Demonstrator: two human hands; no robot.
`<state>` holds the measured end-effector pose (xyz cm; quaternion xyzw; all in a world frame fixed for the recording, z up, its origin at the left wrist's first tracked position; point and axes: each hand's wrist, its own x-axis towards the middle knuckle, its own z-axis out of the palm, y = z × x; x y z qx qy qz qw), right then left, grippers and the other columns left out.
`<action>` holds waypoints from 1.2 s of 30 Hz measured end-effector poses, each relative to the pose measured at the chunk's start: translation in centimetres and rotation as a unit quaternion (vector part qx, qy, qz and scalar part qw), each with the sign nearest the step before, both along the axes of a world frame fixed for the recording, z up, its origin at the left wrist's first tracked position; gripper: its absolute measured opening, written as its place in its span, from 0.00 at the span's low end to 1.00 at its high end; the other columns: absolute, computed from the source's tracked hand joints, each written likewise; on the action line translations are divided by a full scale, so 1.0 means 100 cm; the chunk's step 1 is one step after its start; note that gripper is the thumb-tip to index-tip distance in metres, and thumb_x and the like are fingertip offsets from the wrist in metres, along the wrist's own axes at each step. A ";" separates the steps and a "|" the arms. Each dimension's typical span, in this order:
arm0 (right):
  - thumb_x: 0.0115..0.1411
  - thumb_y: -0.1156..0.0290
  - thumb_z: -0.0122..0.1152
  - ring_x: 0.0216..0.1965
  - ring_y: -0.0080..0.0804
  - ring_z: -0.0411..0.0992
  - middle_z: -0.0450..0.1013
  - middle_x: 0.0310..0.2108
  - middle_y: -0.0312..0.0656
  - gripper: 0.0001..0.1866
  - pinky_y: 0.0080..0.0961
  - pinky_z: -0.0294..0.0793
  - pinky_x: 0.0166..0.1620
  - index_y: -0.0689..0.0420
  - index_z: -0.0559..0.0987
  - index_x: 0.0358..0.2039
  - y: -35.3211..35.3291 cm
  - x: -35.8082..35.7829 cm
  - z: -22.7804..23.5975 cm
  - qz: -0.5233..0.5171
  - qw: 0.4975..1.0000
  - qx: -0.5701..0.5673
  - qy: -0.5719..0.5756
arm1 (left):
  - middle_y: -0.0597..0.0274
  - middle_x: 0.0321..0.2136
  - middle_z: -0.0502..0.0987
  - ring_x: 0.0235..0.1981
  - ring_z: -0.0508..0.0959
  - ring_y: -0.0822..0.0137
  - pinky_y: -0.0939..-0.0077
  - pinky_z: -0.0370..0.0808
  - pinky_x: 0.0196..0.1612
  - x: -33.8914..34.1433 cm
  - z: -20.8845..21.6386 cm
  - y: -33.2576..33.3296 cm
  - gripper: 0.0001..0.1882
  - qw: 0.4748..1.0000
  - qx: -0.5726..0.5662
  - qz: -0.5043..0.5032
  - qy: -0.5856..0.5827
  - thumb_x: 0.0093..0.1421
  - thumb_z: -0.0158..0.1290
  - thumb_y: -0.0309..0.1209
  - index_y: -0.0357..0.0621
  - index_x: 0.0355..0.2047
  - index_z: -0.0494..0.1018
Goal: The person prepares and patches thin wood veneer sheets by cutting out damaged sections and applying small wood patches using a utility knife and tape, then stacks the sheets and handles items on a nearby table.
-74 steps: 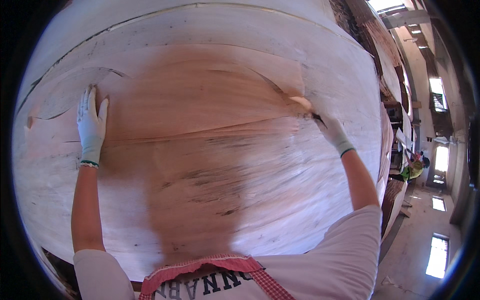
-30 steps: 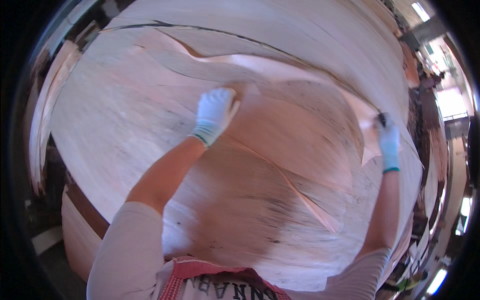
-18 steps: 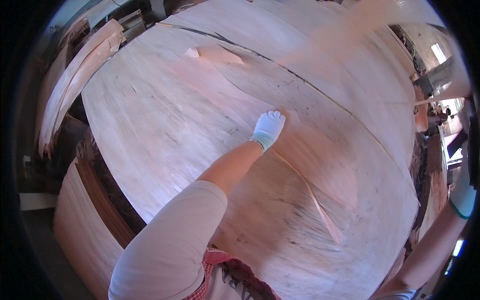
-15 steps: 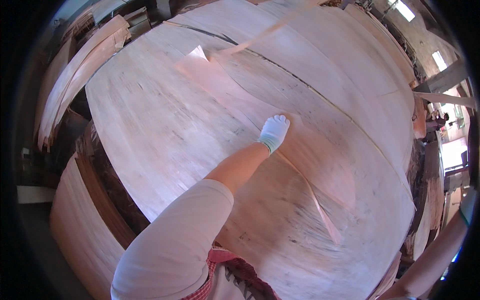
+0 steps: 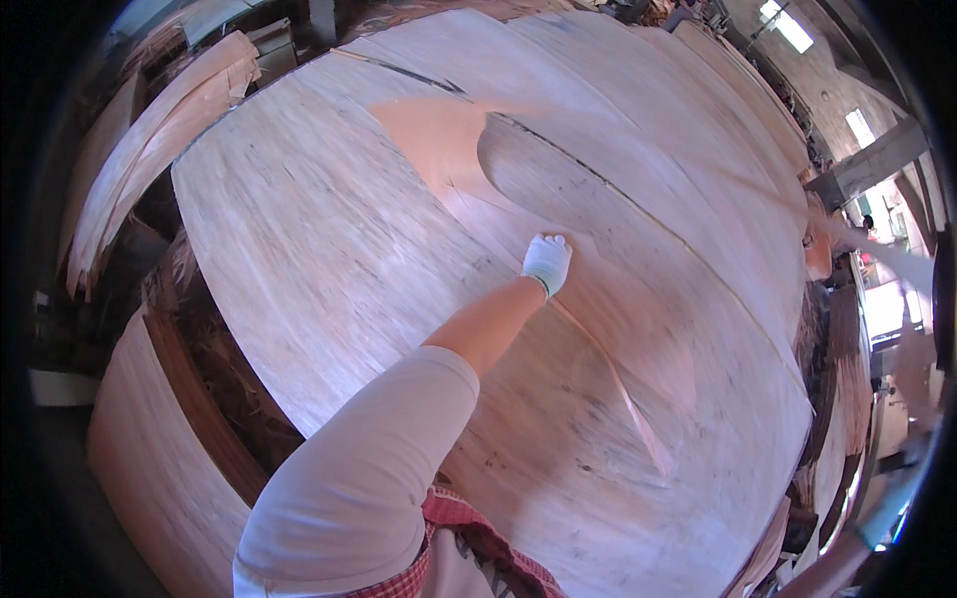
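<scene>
My left hand point(image 5: 547, 261), in a white glove with bare fingertips, rests near the middle of a broad stack of pale wood veneer sheets point(image 5: 329, 239). Its fingers are curled and pressed together on a thin, loose piece of veneer point(image 5: 424, 140), whose pinkish-orange far part bends in a curve. Nearer me, the loose piece continues past the hand, with a narrow raised edge point(image 5: 630, 404). At the far right edge my right hand point(image 5: 912, 374) is smeared by motion, so its fingers cannot be made out. A blurred pale strip point(image 5: 892, 257) shows above it.
A dark gap point(image 5: 638, 189) runs across the stack beyond my left hand. More veneer piles stand at the left point(image 5: 150, 159) and lower left point(image 5: 164, 458), with scraps point(image 5: 224, 389) between. A beam point(image 5: 877, 159) and bright openings lie at the right.
The long strip that crossed the far sheets has gone from there, and the piece's far end now curves broadly. My right hand has come into view, blurred. My left hand stays nearly in place.
</scene>
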<state>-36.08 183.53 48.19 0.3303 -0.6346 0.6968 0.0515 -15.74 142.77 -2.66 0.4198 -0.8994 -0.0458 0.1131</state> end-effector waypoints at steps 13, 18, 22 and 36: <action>0.63 0.61 0.57 0.11 0.14 0.55 0.60 0.14 0.26 0.09 0.14 0.52 0.14 0.52 0.73 0.32 0.107 0.011 -0.314 0.009 0.839 0.464 -0.284 | 0.46 0.46 0.73 0.47 0.72 0.53 0.60 0.69 0.52 0.252 -0.027 -0.006 0.21 0.784 0.021 0.243 0.571 0.55 0.57 0.27 0.32 0.48 0.68; 0.58 0.66 0.56 0.13 0.17 0.60 0.65 0.15 0.30 0.08 0.19 0.58 0.16 0.54 0.73 0.24 0.042 0.000 -0.365 0.102 0.744 0.612 -0.248 | 0.60 0.49 0.69 0.47 0.70 0.69 0.73 0.72 0.48 0.308 -0.052 -0.112 0.22 0.671 0.148 0.177 0.705 0.63 0.52 0.35 0.37 0.53 0.63; 0.55 0.68 0.55 0.13 0.20 0.61 0.65 0.15 0.31 0.06 0.22 0.60 0.17 0.56 0.74 0.25 0.038 -0.016 -0.410 0.087 0.711 0.663 -0.218 | 0.65 0.35 0.73 0.33 0.73 0.71 0.75 0.73 0.33 0.287 -0.035 -0.124 0.13 0.673 0.192 0.220 0.680 0.64 0.50 0.33 0.39 0.44 0.69; 0.60 0.63 0.57 0.14 0.20 0.61 0.65 0.17 0.32 0.10 0.19 0.60 0.17 0.56 0.73 0.29 0.073 -0.007 -0.486 0.030 0.794 0.563 -0.228 | 0.48 0.39 0.77 0.41 0.76 0.52 0.62 0.71 0.48 0.399 0.003 -0.102 0.15 0.783 -0.229 0.397 0.422 0.60 0.51 0.29 0.33 0.45 0.72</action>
